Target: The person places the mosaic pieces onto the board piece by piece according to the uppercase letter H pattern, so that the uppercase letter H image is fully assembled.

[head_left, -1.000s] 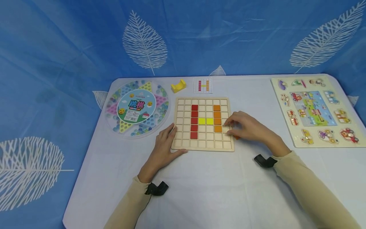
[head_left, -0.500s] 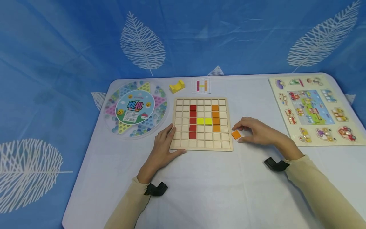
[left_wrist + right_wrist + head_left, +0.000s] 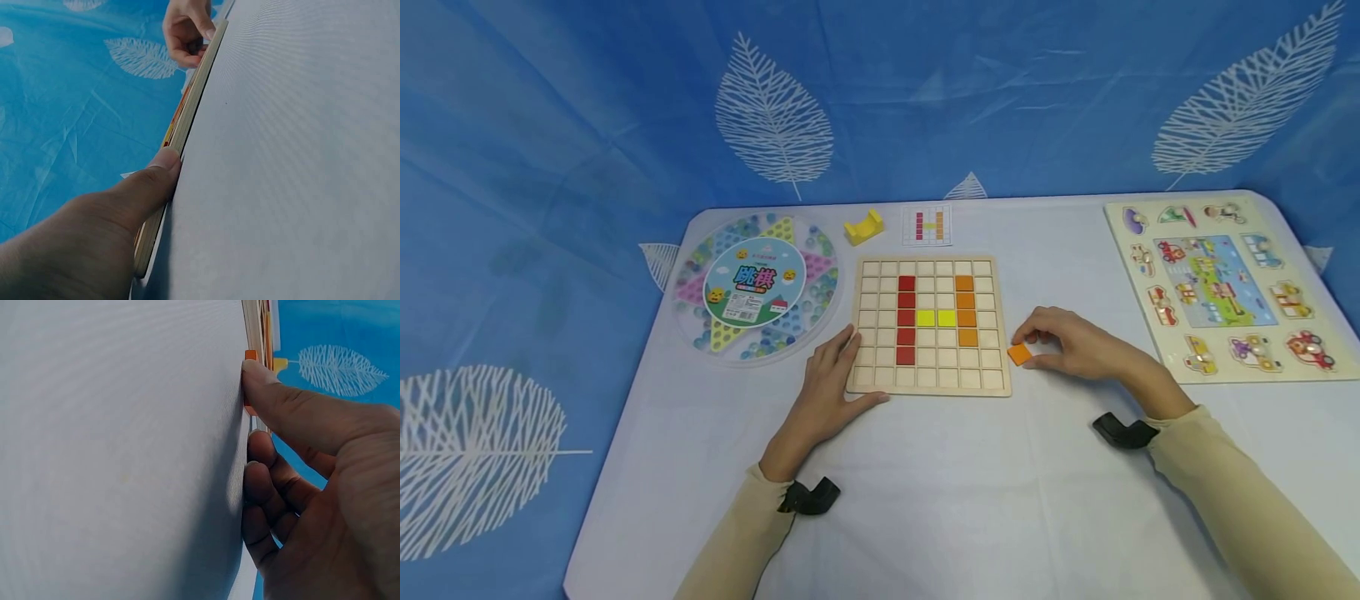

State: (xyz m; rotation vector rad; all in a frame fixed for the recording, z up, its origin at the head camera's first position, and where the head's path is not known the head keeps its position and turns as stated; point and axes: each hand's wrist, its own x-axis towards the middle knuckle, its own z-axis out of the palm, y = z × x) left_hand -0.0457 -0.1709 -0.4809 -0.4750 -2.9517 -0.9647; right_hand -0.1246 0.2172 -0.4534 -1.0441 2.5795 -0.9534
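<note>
A wooden grid board (image 3: 936, 379) lies on the table, with a column of red tiles (image 3: 906, 319), two yellow tiles (image 3: 936, 318) and a column of orange tiles (image 3: 966, 310) in its cells. My left hand (image 3: 825, 385) rests at the board's left front corner, its fingers along the left edge and its thumb (image 3: 159, 169) against the front edge. Just off the board's right side, my right hand (image 3: 1073, 346) pinches a loose orange tile (image 3: 1019, 354) at its edges. In the right wrist view the thumb (image 3: 269, 384) covers part of that tile (image 3: 250, 355).
Behind the board lie a pattern card (image 3: 927, 225) and a yellow holder (image 3: 864, 227). A round Chinese checkers set (image 3: 755, 282) sits at the left. On the right is a wooden peg puzzle (image 3: 1228, 292). Blue cloth with white leaves (image 3: 880, 100) hangs behind the white table.
My right hand has moved right from over the board's right edge to the orange tile beside it, and its thumb has come in against the tile. My left hand has stayed put.
</note>
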